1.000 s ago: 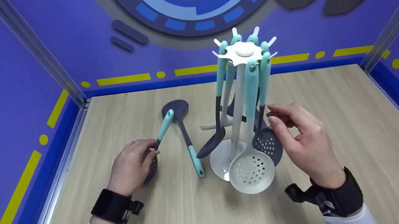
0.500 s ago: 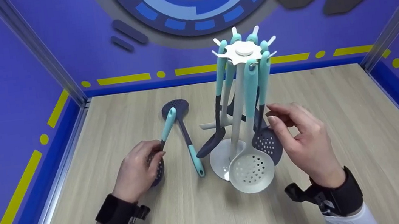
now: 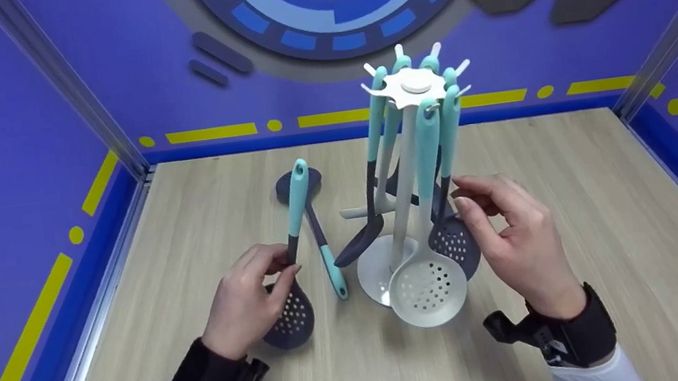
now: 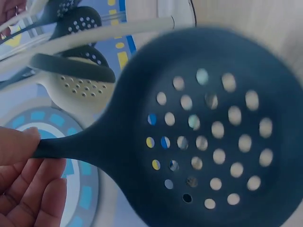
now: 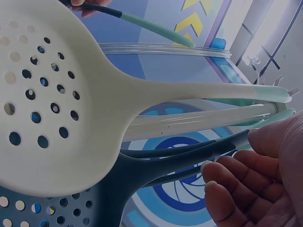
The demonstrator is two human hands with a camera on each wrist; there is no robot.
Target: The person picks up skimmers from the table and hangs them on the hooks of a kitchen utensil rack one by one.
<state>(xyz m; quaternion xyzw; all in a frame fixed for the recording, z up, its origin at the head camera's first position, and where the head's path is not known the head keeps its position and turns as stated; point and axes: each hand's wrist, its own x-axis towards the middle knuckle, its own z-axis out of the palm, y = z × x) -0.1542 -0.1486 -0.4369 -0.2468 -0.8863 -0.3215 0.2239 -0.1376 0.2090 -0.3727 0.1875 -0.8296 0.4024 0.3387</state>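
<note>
My left hand [image 3: 246, 302] pinches the dark neck of a skimmer [image 3: 295, 319] with a teal handle, holding it upright with the holed bowl low. In the left wrist view its round bowl [image 4: 222, 132] fills the right side. My right hand [image 3: 522, 233], fingers loosely bent, hovers at the right of a white utensil stand [image 3: 403, 163]. Its fingertips are right beside the shaft of a hanging dark skimmer [image 3: 463, 251]. A white skimmer [image 3: 428, 293] hangs at the stand's front. The right wrist view shows these two skimmers and the thumb overlapping the dark shaft.
Another dark holed utensil [image 3: 333, 272] with a teal handle lies on the wooden table [image 3: 607, 216] between the left hand and the stand. A dark ladle [image 3: 361, 243] hangs on the stand's left. Blue panels [image 3: 5, 160] wall the table's sides and back.
My left hand has moved right and toward me, bringing the skimmer more upright with its bowl facing me. The right hand stays by the stand.
</note>
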